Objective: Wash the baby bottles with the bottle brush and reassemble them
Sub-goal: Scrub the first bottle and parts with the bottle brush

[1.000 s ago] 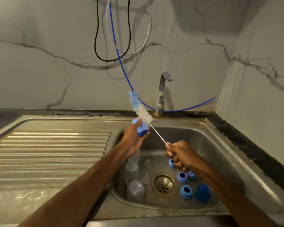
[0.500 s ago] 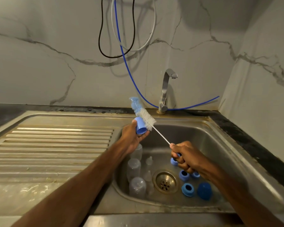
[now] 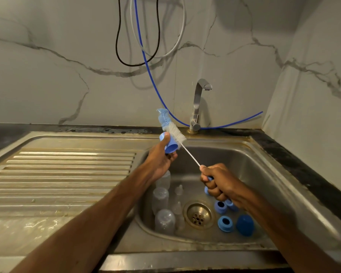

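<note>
Blue cap (image 3: 169,145) pinched in your left hand (image 3: 159,162) above the sink (image 3: 264,174); right hand (image 3: 220,183) fingers fisted on the brush (image 3: 174,133) handle, shaft slanting up-left, bristles against cap's far side.

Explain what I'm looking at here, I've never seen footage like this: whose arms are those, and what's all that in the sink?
There is no machine here. These are a person's two bare arms, filmed by one wide-angle camera worn on their head, looking down over a steel sink. The left hand holds a small blue bottle part. The right hand grips the handle of a bottle brush, whose bristles are against that part. In the basin, around the drain, lie clear baby bottles, clear teats, blue screw rings and a blue dome cap. The tap stands behind.
</note>
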